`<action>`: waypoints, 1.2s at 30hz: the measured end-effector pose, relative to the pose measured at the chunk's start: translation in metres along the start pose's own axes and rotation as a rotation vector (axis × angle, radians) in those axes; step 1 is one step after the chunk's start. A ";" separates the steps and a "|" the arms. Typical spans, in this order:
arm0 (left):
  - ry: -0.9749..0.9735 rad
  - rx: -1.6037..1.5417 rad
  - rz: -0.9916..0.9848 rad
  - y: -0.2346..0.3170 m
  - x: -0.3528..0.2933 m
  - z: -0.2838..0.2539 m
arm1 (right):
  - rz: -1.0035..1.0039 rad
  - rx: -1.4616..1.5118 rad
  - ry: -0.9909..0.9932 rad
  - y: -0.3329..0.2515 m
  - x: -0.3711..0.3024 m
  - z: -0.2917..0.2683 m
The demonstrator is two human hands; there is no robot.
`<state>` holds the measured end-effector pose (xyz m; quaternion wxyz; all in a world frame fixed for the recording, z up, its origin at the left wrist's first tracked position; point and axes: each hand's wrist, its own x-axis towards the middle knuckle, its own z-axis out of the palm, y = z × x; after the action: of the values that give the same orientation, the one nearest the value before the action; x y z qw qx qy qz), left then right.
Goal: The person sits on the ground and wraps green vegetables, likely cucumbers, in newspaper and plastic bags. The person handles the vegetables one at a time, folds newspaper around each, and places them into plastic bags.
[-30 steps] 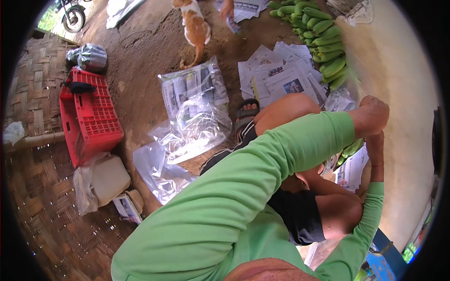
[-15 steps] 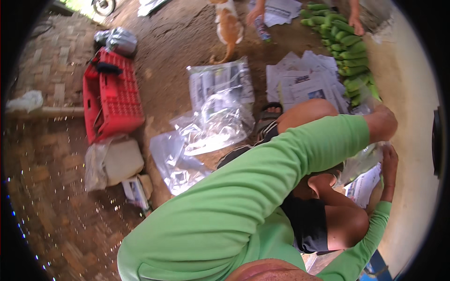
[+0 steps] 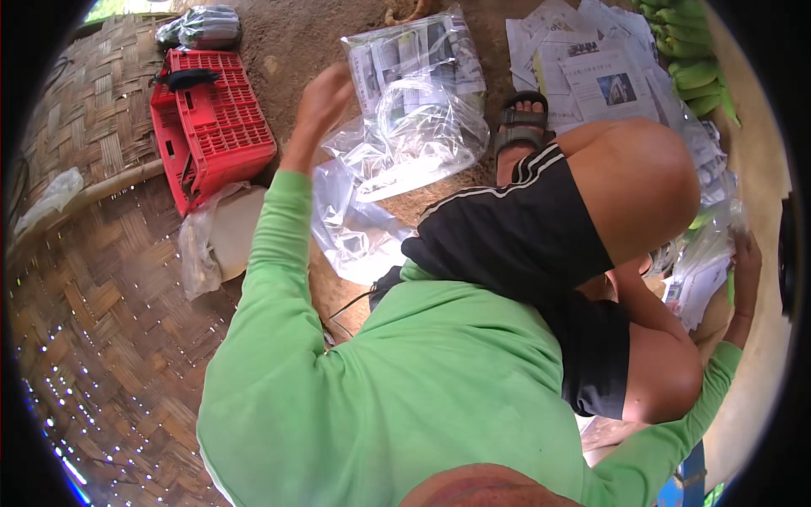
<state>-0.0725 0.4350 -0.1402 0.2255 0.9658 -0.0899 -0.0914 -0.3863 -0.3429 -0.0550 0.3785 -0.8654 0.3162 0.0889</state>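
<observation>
My left hand (image 3: 324, 100) is raised beside the left edge of a clear plastic bag (image 3: 414, 63) with printed newspaper sheets in it; its fingers are too bent and blurred to show whether anything is in them. More crumpled clear plastic (image 3: 422, 139) lies over and below that bag. Far to the right, by the wall, my right hand (image 3: 747, 258) grips the edge of a clear plastic bag (image 3: 710, 241) with something green inside. Printed paper sheets (image 3: 694, 287) lie under it. Long green vegetables (image 3: 688, 55) are piled at the upper right.
A red plastic crate (image 3: 224, 122) lies on the left, with a wrapped bundle (image 3: 209, 28) beyond it and a pale container (image 3: 235, 228) nearer. Loose printed papers (image 3: 583, 68) cover the ground ahead of my sandalled foot (image 3: 524, 127). Woven matting (image 3: 110, 313) runs along the left, a pale wall (image 3: 764, 169) along the right.
My left hand has left the bag by the wall and swung far across to the left, beside the flat plastic bag. My right hand stays at the bag by the wall. The view has shifted.
</observation>
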 end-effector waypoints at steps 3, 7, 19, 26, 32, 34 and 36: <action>-0.276 0.217 -0.226 -0.143 -0.059 0.019 | -0.044 0.014 -0.036 0.015 0.009 0.002; -0.340 0.221 -0.281 -0.122 -0.104 0.066 | -0.011 -0.090 -0.039 -0.001 -0.003 0.002; -0.332 -0.041 -0.451 -0.104 -0.088 0.120 | -0.053 -0.243 -0.033 -0.025 0.000 0.012; -0.756 0.064 -0.217 -0.129 -0.089 0.041 | -0.042 -0.171 -0.053 -0.057 -0.015 0.011; -0.729 -0.337 -0.193 0.031 -0.056 -0.095 | -0.228 -0.267 -0.014 -0.027 0.004 0.017; -0.644 -0.554 -0.180 0.063 -0.025 -0.101 | -0.218 -0.275 0.002 -0.045 -0.001 0.020; -0.537 -0.582 -0.087 0.094 0.029 -0.093 | -0.180 -0.261 0.014 -0.063 -0.009 0.022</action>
<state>-0.0368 0.3848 -0.0192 0.4544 0.8060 -0.0752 -0.3718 -0.3526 -0.2905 -0.0290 0.2671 -0.9326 0.2259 0.0891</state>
